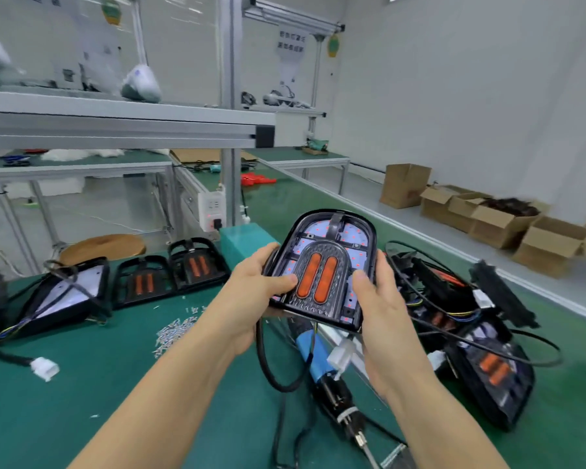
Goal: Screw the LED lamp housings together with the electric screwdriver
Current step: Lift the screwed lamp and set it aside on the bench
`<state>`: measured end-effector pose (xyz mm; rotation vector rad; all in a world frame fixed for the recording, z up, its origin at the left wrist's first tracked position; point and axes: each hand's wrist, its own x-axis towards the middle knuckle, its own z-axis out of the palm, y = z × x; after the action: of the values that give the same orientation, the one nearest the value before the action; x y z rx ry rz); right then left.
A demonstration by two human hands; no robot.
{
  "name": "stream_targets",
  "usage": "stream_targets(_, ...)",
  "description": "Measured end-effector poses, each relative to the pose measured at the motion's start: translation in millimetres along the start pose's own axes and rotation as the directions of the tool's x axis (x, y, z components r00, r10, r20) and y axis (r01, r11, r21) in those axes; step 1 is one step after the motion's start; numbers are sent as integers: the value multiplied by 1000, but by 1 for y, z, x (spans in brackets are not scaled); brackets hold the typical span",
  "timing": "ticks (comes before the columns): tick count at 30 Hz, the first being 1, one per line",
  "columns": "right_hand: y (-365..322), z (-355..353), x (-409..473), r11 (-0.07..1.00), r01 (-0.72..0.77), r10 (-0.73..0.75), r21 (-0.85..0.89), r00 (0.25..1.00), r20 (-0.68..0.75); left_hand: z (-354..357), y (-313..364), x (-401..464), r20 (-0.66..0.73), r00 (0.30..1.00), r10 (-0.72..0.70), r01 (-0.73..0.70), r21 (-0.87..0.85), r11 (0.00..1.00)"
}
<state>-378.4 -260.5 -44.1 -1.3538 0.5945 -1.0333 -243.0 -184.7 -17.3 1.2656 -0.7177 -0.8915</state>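
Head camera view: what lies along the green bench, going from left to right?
White connector → two lamp housings side by side → pile of screws → left hand → held lamp housing → right hand → tangled heap of lamp housings.

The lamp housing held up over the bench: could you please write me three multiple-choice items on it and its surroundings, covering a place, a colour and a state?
1. Where does the electric screwdriver lie?
A. On the green bench below the held lamp housing
B. On the upper shelf
C. In a cardboard box

2. What colour are the two oblong lenses in the held housing?
A. Blue
B. Orange
C. White

3. How is the housing held?
A. By the left hand alone
B. It rests on the bench
C. By both hands, left hand and right hand, at its sides

Answers: 1 A, it lies under the housing; 2 B, both lenses show orange; 3 C, thumbs press its face.
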Motion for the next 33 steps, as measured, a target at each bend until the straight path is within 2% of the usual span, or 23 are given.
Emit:
stream_targets(8, -23, -66, 29, 998, -2, -10, -61, 980, -198, 75, -1, 50, 182, 983, -23, 16, 41, 999)
stream_targets(12, -29, -90, 55, 998, -26, 10, -50, 957, -290, 109, -4, 82, 190, 980, -57, 47, 60, 997)
stream_targets(15, -28, -106, 76, 997, -44, 13, -71, 925, -380, 130, -9, 99, 129, 991, -28, 20, 61, 998)
stream_targets(20, -18, -130, 109, 970, -171, 62, -171, 859, -507, 141, -35, 111, 103, 993, 53, -84, 332, 940)
stream_targets(24, -9, -139, 125, 949, -266, 122, -171, 806, -579, 140, -54, 112, 175, 972, 157, -226, 519, 825)
stream_targets(27, -4, -140, 136, 944, -288, 135, -158, 779, -613, 143, -63, 116, 291, 930, 225, -368, 699, 614)
stream_targets(29, -2, -140, 142, 937, -294, 114, -186, 763, -636, 146, -69, 117, 350, 917, 192, -399, 788, 470)
stream_targets(33, -2, -144, 153, 901, -349, 106, -258, 754, -649, 150, -80, 122, 390, 915, 102, -400, 847, 351)
